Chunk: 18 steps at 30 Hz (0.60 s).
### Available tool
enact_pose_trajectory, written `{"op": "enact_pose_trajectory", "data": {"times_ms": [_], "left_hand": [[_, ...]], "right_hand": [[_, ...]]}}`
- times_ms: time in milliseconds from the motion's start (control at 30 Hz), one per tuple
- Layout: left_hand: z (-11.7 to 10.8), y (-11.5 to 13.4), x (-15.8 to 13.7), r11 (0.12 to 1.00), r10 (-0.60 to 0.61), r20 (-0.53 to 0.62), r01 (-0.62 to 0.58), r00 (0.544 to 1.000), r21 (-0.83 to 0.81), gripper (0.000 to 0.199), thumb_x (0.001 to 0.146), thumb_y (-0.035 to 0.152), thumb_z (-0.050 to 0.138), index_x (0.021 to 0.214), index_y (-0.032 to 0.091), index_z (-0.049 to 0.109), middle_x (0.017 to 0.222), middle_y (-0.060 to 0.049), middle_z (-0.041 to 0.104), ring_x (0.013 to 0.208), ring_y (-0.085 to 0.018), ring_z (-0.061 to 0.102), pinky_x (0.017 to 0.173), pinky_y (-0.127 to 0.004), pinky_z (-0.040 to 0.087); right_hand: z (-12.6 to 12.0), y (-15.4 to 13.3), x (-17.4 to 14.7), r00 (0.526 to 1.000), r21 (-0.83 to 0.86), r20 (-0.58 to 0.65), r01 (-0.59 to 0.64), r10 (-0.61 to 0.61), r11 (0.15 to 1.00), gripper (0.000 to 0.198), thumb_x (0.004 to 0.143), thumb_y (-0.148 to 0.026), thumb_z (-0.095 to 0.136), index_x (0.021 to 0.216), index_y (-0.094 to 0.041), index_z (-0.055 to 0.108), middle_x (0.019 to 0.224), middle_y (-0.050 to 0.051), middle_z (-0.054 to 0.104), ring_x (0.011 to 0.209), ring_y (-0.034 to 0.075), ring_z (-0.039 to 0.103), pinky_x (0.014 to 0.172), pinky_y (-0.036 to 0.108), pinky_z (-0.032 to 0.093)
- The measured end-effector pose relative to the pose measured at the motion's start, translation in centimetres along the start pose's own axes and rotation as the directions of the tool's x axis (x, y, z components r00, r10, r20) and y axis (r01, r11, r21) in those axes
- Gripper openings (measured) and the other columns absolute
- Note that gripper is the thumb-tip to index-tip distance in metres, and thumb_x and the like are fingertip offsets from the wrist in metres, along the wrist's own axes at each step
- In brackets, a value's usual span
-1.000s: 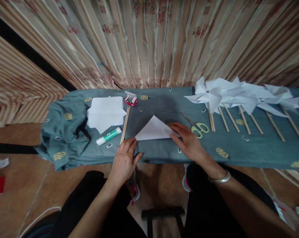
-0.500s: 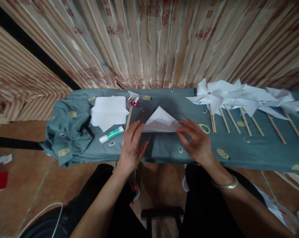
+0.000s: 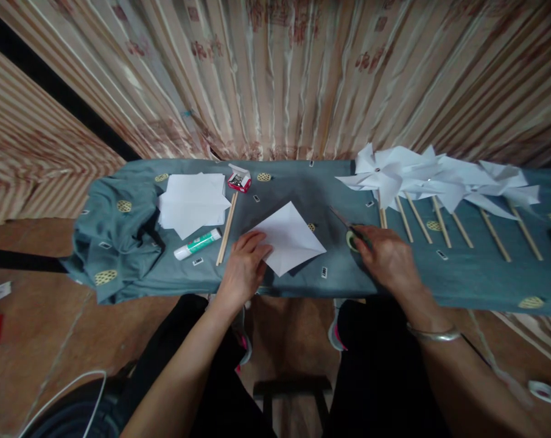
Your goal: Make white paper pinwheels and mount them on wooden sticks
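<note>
A white square of paper (image 3: 293, 237) with fold creases lies in front of me, its corners pointing up, down and sideways. My left hand (image 3: 246, 263) is closed on its left corner, thumb and fingers pinching the edge. Off to the right, my right hand (image 3: 385, 252) has its fingers round the handles of a pair of scissors (image 3: 352, 236). The blades point up and left, toward the paper but apart from it. Part of the handles is hidden under the fingers.
Left of the paper are thin wooden sticks (image 3: 227, 228), a glue stick (image 3: 197, 244), a stack of white paper (image 3: 193, 202) and a small red box (image 3: 239, 179) of metal bits. Several white paper pinwheels (image 3: 412, 173) on sticks lie at right on the cloth-covered table (image 3: 476, 277).
The paper, earlier held folded as a triangle by both hands, is now opened out into a square. My right hand has left it, moved right and taken hold of the scissors.
</note>
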<state>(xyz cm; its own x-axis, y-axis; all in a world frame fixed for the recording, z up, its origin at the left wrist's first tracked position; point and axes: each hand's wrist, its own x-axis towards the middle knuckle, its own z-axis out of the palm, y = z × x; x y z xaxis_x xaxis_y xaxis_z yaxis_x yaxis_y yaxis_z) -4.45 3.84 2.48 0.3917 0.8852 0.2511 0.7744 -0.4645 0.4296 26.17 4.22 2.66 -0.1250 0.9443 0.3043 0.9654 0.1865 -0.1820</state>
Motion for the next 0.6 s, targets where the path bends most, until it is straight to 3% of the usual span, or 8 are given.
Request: {"op": "enact_pose_trajectory", "data": {"times_ms": [133,233,333,433,500,600], "left_hand": [[-0.6,-0.2,-0.3,0.999,-0.052,-0.087,0.051,0.995,-0.011,0.032,0.082,0.007,0.051,0.102,0.02,0.074,0.11,-0.009,0.066,0.104,-0.027,0.059,0.091,-0.045,0.053],[-0.9,-0.6,-0.8,0.991,-0.116,-0.075,0.11,0.99,-0.08,0.029,0.088,0.015,0.049,0.103,0.019,0.074,0.109,-0.01,0.065,0.089,-0.021,0.064,0.08,-0.036,0.056],[-0.7,-0.9,-1.1,0.971,-0.163,-0.068,0.148,0.984,-0.187,0.029,0.091,0.019,0.047,0.103,0.017,0.073,0.117,-0.012,0.066,0.093,-0.021,0.068,0.083,-0.034,0.057],[-0.4,-1.1,-0.9,0.942,-0.201,-0.09,0.167,0.976,-0.292,0.028,0.091,0.022,0.048,0.101,0.016,0.073,0.115,-0.012,0.07,0.105,-0.023,0.068,0.094,-0.036,0.054],[-0.3,-1.1,-0.5,0.918,-0.232,-0.117,0.178,0.966,-0.354,0.027,0.09,0.023,0.05,0.1,0.016,0.074,0.114,-0.011,0.072,0.106,-0.023,0.068,0.097,-0.037,0.053],[-0.5,-0.6,0.1,0.867,-0.275,-0.163,0.171,0.948,-0.469,0.027,0.091,0.026,0.05,0.099,0.018,0.074,0.116,-0.01,0.072,0.109,-0.023,0.067,0.099,-0.037,0.052]], "right_hand": [[0.1,0.9,-0.2,0.991,-0.121,0.124,-0.045,0.06,0.992,0.037,0.091,-0.025,0.054,0.121,-0.008,0.065,0.11,0.018,0.073,0.097,0.034,0.067,0.084,0.043,0.054],[0.1,0.7,0.1,0.982,-0.138,0.166,-0.072,0.094,0.988,0.038,0.089,-0.025,0.054,0.122,-0.008,0.064,0.107,0.019,0.073,0.093,0.034,0.069,0.081,0.043,0.053],[0.2,0.6,0.6,0.972,-0.103,0.178,-0.138,0.155,0.985,0.038,0.087,-0.026,0.056,0.12,-0.01,0.066,0.101,0.019,0.074,0.09,0.034,0.07,0.077,0.042,0.053],[0.5,0.9,0.9,0.95,0.108,0.181,-0.278,0.256,0.955,0.033,0.081,-0.031,0.062,0.11,-0.018,0.071,0.091,0.012,0.076,0.081,0.029,0.071,0.072,0.039,0.053],[0.8,1.0,1.2,0.924,0.373,0.198,-0.379,0.326,0.847,0.029,0.075,-0.037,0.068,0.098,-0.02,0.073,0.084,0.007,0.076,0.075,0.024,0.071,0.067,0.035,0.052],[0.9,0.6,1.7,0.858,0.718,0.327,-0.498,0.396,0.487,0.034,0.064,-0.041,0.077,0.09,-0.019,0.073,0.078,0.005,0.076,0.068,0.019,0.069,0.052,0.026,0.049]]}}
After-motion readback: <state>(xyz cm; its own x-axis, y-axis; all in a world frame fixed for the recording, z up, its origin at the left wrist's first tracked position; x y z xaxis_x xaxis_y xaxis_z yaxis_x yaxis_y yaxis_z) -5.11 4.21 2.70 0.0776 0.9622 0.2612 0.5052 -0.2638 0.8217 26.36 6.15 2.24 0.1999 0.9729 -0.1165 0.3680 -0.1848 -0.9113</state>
